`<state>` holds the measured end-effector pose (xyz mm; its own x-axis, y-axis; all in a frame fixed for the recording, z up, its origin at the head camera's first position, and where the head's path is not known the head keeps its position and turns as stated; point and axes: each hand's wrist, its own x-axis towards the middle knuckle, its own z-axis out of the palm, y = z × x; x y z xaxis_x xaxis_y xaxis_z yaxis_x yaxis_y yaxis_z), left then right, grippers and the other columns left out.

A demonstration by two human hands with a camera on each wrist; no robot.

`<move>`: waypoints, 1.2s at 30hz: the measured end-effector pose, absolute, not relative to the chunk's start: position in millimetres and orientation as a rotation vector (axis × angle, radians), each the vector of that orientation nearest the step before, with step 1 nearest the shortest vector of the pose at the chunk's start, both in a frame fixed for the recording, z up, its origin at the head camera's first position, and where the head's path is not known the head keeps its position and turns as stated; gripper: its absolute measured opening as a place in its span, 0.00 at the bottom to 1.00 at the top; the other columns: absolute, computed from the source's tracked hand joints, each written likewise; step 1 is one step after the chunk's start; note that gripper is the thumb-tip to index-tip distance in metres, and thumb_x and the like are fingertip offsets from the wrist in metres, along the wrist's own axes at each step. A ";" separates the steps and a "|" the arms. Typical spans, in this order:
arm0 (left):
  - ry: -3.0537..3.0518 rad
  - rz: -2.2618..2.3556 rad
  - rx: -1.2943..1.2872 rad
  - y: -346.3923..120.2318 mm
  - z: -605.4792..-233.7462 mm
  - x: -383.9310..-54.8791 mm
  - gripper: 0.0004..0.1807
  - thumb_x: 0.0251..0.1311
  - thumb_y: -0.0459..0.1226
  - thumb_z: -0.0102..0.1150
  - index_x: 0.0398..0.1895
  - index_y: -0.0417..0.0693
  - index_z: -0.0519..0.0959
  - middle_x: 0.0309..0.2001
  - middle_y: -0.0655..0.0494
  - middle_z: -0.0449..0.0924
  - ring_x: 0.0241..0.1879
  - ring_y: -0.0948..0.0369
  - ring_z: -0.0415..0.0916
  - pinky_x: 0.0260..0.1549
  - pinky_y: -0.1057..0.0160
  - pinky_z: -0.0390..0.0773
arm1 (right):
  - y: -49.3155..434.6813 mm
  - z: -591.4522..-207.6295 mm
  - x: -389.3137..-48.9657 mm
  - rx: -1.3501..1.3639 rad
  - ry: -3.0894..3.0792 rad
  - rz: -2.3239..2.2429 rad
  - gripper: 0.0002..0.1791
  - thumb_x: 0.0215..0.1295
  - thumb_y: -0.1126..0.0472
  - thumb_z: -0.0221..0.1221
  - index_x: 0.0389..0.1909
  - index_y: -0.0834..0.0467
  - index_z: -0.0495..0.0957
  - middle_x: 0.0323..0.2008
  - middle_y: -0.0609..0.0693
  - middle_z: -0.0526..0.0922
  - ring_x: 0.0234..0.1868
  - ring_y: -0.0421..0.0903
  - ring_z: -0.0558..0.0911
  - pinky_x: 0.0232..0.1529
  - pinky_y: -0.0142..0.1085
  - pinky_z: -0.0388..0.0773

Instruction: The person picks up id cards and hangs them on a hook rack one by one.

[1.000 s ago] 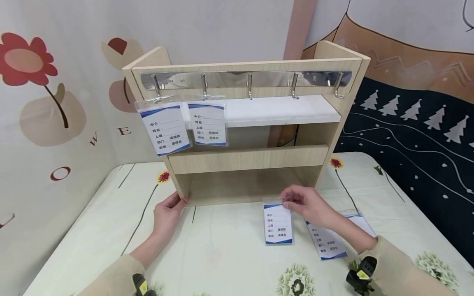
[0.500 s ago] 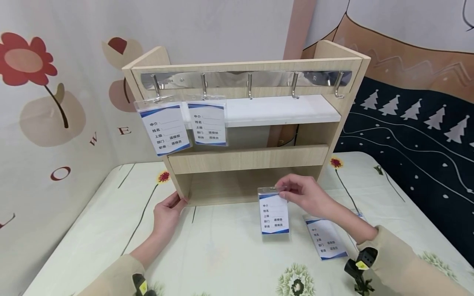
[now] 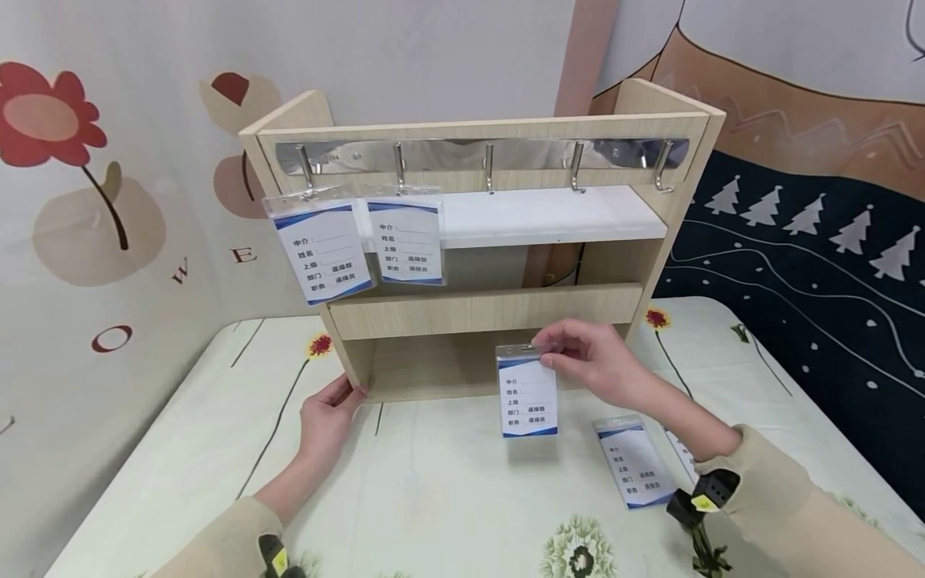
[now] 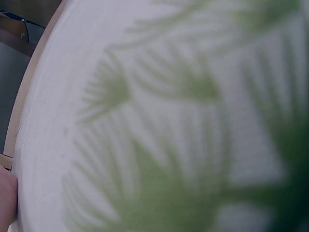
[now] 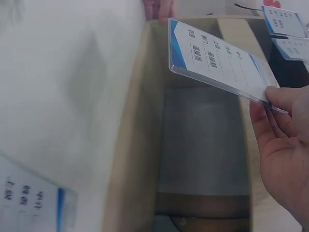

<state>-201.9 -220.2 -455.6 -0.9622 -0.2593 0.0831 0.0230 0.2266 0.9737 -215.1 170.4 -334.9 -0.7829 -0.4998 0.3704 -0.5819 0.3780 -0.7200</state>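
My right hand [image 3: 596, 365] pinches the top corner of a clear-sleeved ID badge [image 3: 528, 397], held raised in front of the wooden shelf unit's lower opening. In the right wrist view, thumb and fingers grip the sleeve's end of that badge [image 5: 217, 58]. My left hand [image 3: 327, 421] holds the shelf unit [image 3: 484, 313] by its lower left corner, thumb at the front edge. Two more badges hang from the two leftmost metal hooks: a tilted left badge [image 3: 323, 249] and a straighter second badge [image 3: 407, 241]. The left wrist view shows mostly blurred cloth and a sliver of hand [image 4: 7, 198].
Three further metal hooks, such as the middle hook [image 3: 489, 168], carry nothing. On the flowered sheet [image 3: 448, 514] lies a badge [image 3: 636, 461], with another badge [image 3: 681, 456] partly hidden under my right forearm. A patterned curtain [image 3: 433, 56] stands behind.
My right hand has lifted the badge off the sheet and brought it up and slightly left. My left hand stays at the shelf unit's corner.
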 end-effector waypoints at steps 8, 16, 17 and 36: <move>-2.278 -1.810 0.224 -220.9 -455.7 -202.6 0.25 0.71 0.29 0.59 0.70 0.35 0.72 0.65 0.38 0.74 0.57 0.61 0.78 0.47 0.78 0.79 | 160.3 -316.5 -218.0 1.027 -2.467 1.386 0.12 0.66 0.75 0.64 0.50 0.66 0.81 0.46 0.55 0.86 0.43 0.47 0.84 0.45 0.31 0.84; -2.272 -1.817 0.223 -220.1 -456.5 -202.9 0.25 0.71 0.28 0.59 0.70 0.34 0.72 0.65 0.38 0.75 0.56 0.64 0.78 0.47 0.78 0.79 | 151.7 -303.1 -223.1 1.033 -2.412 1.408 0.12 0.66 0.76 0.63 0.50 0.67 0.81 0.45 0.57 0.86 0.42 0.48 0.82 0.44 0.29 0.83; -2.272 -1.815 0.225 -219.9 -456.3 -202.8 0.25 0.71 0.28 0.59 0.70 0.34 0.72 0.65 0.38 0.75 0.56 0.64 0.78 0.47 0.78 0.79 | 151.0 -301.3 -223.7 1.034 -2.396 1.415 0.12 0.66 0.76 0.63 0.50 0.67 0.81 0.45 0.57 0.86 0.41 0.49 0.82 0.44 0.29 0.83; -2.276 -1.787 0.228 -220.3 -456.1 -203.3 0.24 0.69 0.27 0.59 0.68 0.33 0.73 0.64 0.37 0.75 0.55 0.64 0.78 0.46 0.78 0.79 | 134.1 -268.0 -228.7 1.050 -1.951 1.457 0.14 0.64 0.82 0.61 0.50 0.71 0.81 0.45 0.59 0.85 0.41 0.45 0.81 0.40 0.27 0.81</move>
